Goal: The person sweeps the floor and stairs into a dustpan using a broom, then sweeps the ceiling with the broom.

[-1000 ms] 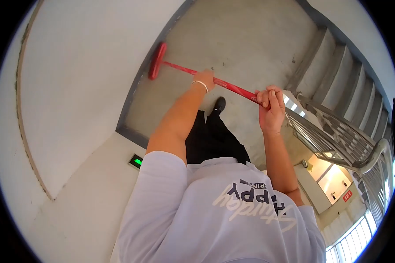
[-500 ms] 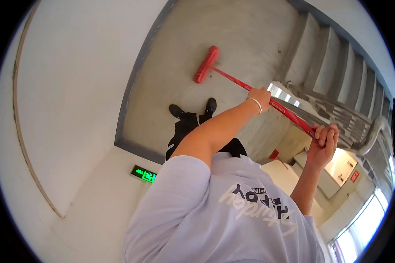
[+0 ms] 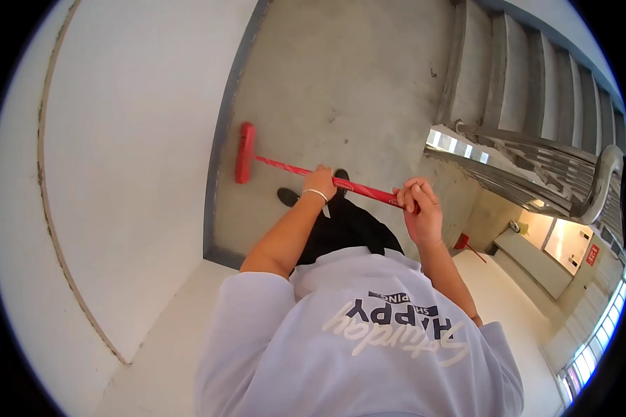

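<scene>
A red broom [image 3: 245, 153] lies with its head on the grey concrete floor close to the dark skirting of the left wall. Its red handle slants down to the right across the front of my body. My left hand [image 3: 320, 182], with a white bracelet at the wrist, is closed around the middle of the handle. Near the handle's end, my right hand [image 3: 419, 205] grips it with bent fingers. Below the handle are my black trousers and dark shoes, partly hidden by my left arm.
Concrete stairs [image 3: 480, 62] rise at the upper right, beside a metal railing [image 3: 535, 142]. A white wall [image 3: 139, 139] fills the left. Down beyond the landing edge, another red long-handled tool [image 3: 461, 241] and a lit opening [image 3: 567, 243] show at the right.
Half a second ago the broom head was farther right on the floor; it has moved left to beside the wall. Both hands have moved left with the handle, still holding it.
</scene>
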Demonstrator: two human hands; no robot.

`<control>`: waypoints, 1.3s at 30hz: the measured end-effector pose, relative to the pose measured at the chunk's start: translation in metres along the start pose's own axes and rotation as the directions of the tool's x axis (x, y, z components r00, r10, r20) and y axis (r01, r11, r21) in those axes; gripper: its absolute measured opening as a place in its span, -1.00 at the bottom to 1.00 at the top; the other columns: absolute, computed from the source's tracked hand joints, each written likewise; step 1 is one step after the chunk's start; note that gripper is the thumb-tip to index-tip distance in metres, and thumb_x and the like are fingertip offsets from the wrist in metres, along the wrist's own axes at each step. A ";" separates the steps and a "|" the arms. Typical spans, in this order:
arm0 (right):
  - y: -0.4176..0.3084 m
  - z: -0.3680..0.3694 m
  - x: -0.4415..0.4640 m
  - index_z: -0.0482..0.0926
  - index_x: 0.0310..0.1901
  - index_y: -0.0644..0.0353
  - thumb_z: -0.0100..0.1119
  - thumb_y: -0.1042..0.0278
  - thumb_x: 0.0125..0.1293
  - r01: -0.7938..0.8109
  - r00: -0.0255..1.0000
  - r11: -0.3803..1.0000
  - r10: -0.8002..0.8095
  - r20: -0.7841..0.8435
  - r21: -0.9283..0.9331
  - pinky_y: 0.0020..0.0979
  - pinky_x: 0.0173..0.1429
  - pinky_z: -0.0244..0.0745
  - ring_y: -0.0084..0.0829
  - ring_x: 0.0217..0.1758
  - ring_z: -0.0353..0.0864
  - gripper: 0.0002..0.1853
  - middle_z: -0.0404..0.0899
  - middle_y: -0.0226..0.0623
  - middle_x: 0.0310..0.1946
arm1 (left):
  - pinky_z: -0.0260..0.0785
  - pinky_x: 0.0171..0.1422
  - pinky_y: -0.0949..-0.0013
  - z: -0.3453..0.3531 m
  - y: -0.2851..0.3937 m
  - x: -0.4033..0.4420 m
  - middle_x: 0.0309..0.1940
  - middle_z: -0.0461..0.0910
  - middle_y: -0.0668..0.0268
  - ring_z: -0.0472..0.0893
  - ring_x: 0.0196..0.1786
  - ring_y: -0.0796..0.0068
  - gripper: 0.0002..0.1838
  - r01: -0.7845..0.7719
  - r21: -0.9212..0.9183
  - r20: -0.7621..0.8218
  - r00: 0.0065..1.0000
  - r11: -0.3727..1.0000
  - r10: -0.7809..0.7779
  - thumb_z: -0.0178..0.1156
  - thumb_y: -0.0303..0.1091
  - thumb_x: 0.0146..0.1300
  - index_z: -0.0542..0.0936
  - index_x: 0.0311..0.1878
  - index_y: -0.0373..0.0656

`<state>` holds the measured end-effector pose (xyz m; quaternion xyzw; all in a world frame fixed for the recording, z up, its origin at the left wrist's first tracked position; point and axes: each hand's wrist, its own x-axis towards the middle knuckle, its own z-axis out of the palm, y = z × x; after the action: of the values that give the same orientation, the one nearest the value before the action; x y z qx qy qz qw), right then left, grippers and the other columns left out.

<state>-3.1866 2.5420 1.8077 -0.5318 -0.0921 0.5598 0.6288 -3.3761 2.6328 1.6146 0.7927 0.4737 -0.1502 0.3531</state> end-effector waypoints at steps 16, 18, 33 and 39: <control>-0.083 0.063 0.078 0.38 -0.22 0.28 -0.17 0.43 0.31 0.192 0.981 0.981 -0.192 0.034 0.009 -0.37 -0.11 0.29 -0.54 -0.56 0.14 -0.86 0.10 -0.50 -0.72 | 0.42 -0.07 0.13 -0.126 0.033 0.071 -0.17 0.53 0.12 0.56 -0.12 0.11 -0.72 -0.098 -0.036 -0.171 0.981 0.995 0.091 0.17 -0.24 -0.05 0.56 -0.24 -0.12; -0.056 0.082 0.108 0.38 -0.24 0.29 -0.11 0.42 0.29 0.128 0.991 0.989 -0.131 0.036 0.074 -0.36 -0.13 0.29 -0.53 -0.56 0.16 -0.87 0.11 -0.49 -0.71 | 0.41 -0.05 0.13 -0.136 -0.005 0.077 -0.17 0.53 0.11 0.55 -0.11 0.11 -0.72 0.012 0.006 -0.111 0.994 1.000 -0.011 0.16 -0.24 -0.03 0.56 -0.21 -0.11; -0.102 0.173 0.285 0.41 -0.26 0.26 -0.12 0.40 0.32 0.266 0.953 0.963 -0.256 -0.160 0.045 -0.33 -0.08 0.29 -0.51 -0.54 0.18 -0.86 0.12 -0.48 -0.73 | 0.39 -0.09 0.11 -0.247 -0.030 0.272 -0.20 0.51 0.08 0.53 -0.15 0.06 -0.81 -0.052 -0.070 -0.145 0.989 0.996 0.042 0.11 -0.27 0.06 0.53 -0.27 -0.14; -0.116 0.221 0.269 0.42 -0.25 0.22 -0.14 0.40 0.32 0.430 0.878 0.902 -0.427 -0.216 -0.033 -0.32 -0.08 0.29 -0.52 -0.54 0.16 -0.87 0.09 -0.48 -0.74 | 0.43 -0.08 0.19 -0.309 -0.015 0.298 -0.16 0.52 0.11 0.57 -0.17 0.11 -0.76 -0.336 0.016 -0.090 0.937 0.942 0.336 0.18 -0.36 0.01 0.55 -0.20 -0.16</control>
<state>-3.1782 2.9047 1.8605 -0.5512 -0.1336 0.3459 0.7475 -3.2679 3.0469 1.6557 0.8681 0.3470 -0.0513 0.3512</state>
